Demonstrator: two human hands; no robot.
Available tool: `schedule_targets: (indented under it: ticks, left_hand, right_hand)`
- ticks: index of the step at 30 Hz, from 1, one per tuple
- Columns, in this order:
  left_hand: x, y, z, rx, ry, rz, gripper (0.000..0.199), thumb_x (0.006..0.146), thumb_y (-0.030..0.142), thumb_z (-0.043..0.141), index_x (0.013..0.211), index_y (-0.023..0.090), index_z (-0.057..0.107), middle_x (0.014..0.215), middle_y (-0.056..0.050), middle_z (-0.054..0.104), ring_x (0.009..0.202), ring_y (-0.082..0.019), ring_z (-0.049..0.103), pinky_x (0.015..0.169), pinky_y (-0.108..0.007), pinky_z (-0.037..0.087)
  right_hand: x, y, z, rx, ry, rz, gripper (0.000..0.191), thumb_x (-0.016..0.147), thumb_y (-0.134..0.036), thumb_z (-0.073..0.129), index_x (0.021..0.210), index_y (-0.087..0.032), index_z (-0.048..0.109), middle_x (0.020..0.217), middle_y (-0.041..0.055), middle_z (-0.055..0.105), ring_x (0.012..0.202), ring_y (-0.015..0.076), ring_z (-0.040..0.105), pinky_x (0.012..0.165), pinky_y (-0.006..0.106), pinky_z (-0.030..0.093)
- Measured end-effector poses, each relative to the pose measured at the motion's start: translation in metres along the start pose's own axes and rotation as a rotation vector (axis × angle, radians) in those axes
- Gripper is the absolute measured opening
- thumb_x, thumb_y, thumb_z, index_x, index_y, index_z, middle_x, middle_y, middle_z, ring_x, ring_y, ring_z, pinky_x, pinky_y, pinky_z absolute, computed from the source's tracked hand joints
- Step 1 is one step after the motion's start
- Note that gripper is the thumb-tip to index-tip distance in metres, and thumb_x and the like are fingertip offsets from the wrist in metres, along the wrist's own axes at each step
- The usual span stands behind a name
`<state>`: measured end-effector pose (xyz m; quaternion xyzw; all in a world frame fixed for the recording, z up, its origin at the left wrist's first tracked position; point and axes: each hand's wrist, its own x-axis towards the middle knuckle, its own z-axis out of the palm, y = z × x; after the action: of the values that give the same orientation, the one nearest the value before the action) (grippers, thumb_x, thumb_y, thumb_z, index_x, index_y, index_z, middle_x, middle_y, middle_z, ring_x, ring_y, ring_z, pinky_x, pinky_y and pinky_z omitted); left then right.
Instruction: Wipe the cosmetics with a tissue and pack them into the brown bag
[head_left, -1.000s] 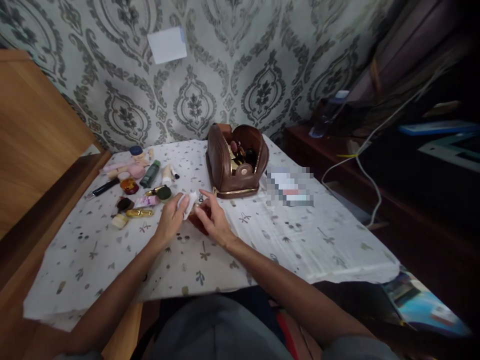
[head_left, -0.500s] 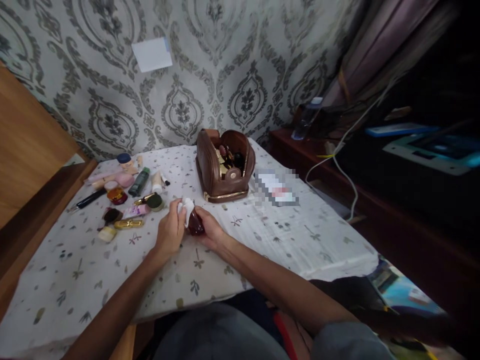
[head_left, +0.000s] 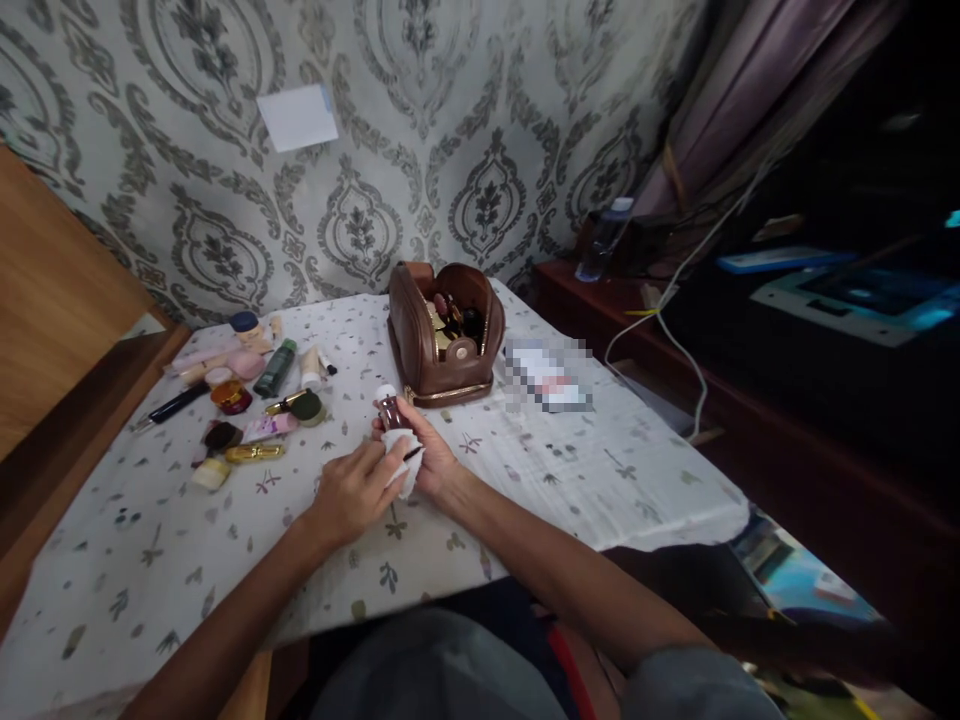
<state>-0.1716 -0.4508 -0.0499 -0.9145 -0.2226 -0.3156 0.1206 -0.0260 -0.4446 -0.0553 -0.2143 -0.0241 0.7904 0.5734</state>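
My right hand (head_left: 433, 452) is closed around a small dark red bottle (head_left: 391, 412) with a white cap, held tilted above the table. With my left hand (head_left: 358, 488) I pinch a white tissue (head_left: 402, 470) and press it against the bottle's lower end. Part of the bottle is hidden by the tissue and fingers. Just beyond my hands stands a brown cosmetic bag (head_left: 448, 375), unzipped, with several cosmetics visible inside.
Cosmetics lie on the left of the table, among them a green bottle (head_left: 276, 368), a gold tube (head_left: 255, 453) and a red jar (head_left: 230, 396). A blurred-out flat item (head_left: 551, 378) lies right of the bag. A water bottle (head_left: 604, 240) stands on the dark ledge.
My left hand has moved with the tissue from the bottle's cap end down to its lower end. The bottle has been turned so its white cap points away from me.
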Motion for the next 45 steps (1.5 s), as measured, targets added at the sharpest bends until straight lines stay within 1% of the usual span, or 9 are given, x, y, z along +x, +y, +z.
schedule_targets:
  ticks: [4, 8, 10, 13, 18, 30, 37, 41, 45]
  left_hand:
    - [0.014, -0.003, -0.022, -0.366, 0.098, -0.192, 0.025, 0.099, 0.030, 0.044, 0.091, 0.019, 0.064, 0.072, -0.002, 0.064, 0.064, -0.015, 0.060, 0.062, -0.026, 0.048]
    - [0.029, -0.012, -0.036, -0.526, 0.131, -0.507, 0.039, 0.099, 0.034, 0.041, 0.063, 0.020, 0.048, 0.066, 0.001, 0.049, 0.064, -0.014, 0.050, 0.063, -0.027, 0.041]
    - [0.034, -0.020, -0.037, -0.591, 0.119, -0.635, 0.036, 0.096, 0.036, 0.047, 0.065, 0.020, 0.048, 0.068, 0.002, 0.047, 0.066, -0.014, 0.049, 0.063, -0.026, 0.040]
    - [0.038, -0.030, -0.037, -0.755, 0.023, -0.714, 0.023, 0.093, 0.040, 0.053, 0.096, 0.020, 0.063, 0.072, 0.003, 0.053, 0.067, -0.014, 0.051, 0.064, -0.024, 0.042]
    - [0.039, -0.044, -0.037, -0.874, -0.190, -0.675, 0.036, 0.088, 0.044, 0.059, 0.112, 0.019, 0.070, 0.090, -0.002, 0.068, 0.085, -0.018, 0.061, 0.076, -0.026, 0.047]
    - [0.033, -0.051, -0.039, -0.945, -0.161, -0.730, 0.040, 0.081, 0.048, 0.068, 0.107, 0.018, 0.073, 0.097, -0.003, 0.070, 0.088, -0.020, 0.063, 0.081, -0.028, 0.049]
    - [0.036, -0.037, -0.020, -0.731, 0.192, -0.803, 0.021, 0.083, 0.036, 0.066, 0.094, 0.019, 0.059, 0.077, 0.003, 0.057, 0.070, -0.013, 0.054, 0.066, -0.024, 0.044]
    - [0.037, -0.030, -0.010, -0.383, 0.311, -0.639, 0.018, 0.086, 0.032, 0.066, 0.088, 0.020, 0.054, 0.082, 0.002, 0.059, 0.077, -0.014, 0.057, 0.074, -0.026, 0.045]
    - [0.037, -0.022, -0.003, -0.123, 0.295, -0.402, 0.014, 0.094, 0.032, 0.059, 0.091, 0.019, 0.056, 0.084, -0.002, 0.059, 0.080, -0.017, 0.059, 0.073, -0.028, 0.047]
  right_hand:
    - [-0.007, -0.002, 0.004, -0.068, -0.111, -0.040, 0.023, 0.088, -0.037, 0.066, 0.091, -0.015, 0.071, 0.070, 0.0017, 0.069, 0.058, 0.0117, 0.059, 0.058, 0.022, 0.048]
    - [-0.013, -0.004, 0.006, -0.107, -0.225, 0.005, 0.027, 0.090, -0.039, 0.060, 0.096, -0.014, 0.069, 0.067, 0.0003, 0.065, 0.049, 0.0085, 0.047, 0.046, 0.020, 0.036]
    - [-0.016, -0.003, 0.006, -0.117, -0.260, 0.026, 0.026, 0.089, -0.038, 0.059, 0.091, -0.014, 0.067, 0.063, -0.0006, 0.062, 0.046, 0.0081, 0.043, 0.045, 0.020, 0.033]
    - [-0.019, -0.001, 0.005, -0.164, -0.274, 0.057, 0.026, 0.088, -0.038, 0.059, 0.080, -0.014, 0.065, 0.059, 0.0003, 0.062, 0.045, 0.0084, 0.041, 0.046, 0.021, 0.033]
    - [-0.021, -0.001, 0.003, -0.279, -0.358, 0.083, 0.033, 0.090, -0.042, 0.055, 0.077, -0.013, 0.065, 0.063, 0.0031, 0.063, 0.046, 0.0078, 0.039, 0.045, 0.021, 0.030]
    - [-0.013, 0.003, -0.003, -0.311, -0.361, 0.053, 0.030, 0.083, -0.043, 0.072, 0.089, -0.015, 0.065, 0.076, 0.0034, 0.070, 0.052, 0.0094, 0.053, 0.047, 0.021, 0.039]
    - [-0.007, 0.005, -0.003, -0.210, -0.152, -0.026, 0.018, 0.084, -0.033, 0.075, 0.083, -0.017, 0.067, 0.075, -0.0002, 0.072, 0.062, 0.0121, 0.064, 0.056, 0.023, 0.054]
    - [-0.005, 0.007, 0.000, -0.118, -0.095, -0.057, 0.012, 0.087, -0.028, 0.072, 0.083, -0.017, 0.069, 0.079, -0.0003, 0.075, 0.067, 0.0124, 0.068, 0.065, 0.025, 0.058]
    - [-0.002, 0.006, 0.002, -0.060, -0.046, -0.073, 0.012, 0.086, -0.027, 0.074, 0.082, -0.016, 0.070, 0.077, -0.0015, 0.075, 0.069, 0.0106, 0.068, 0.070, 0.022, 0.057]
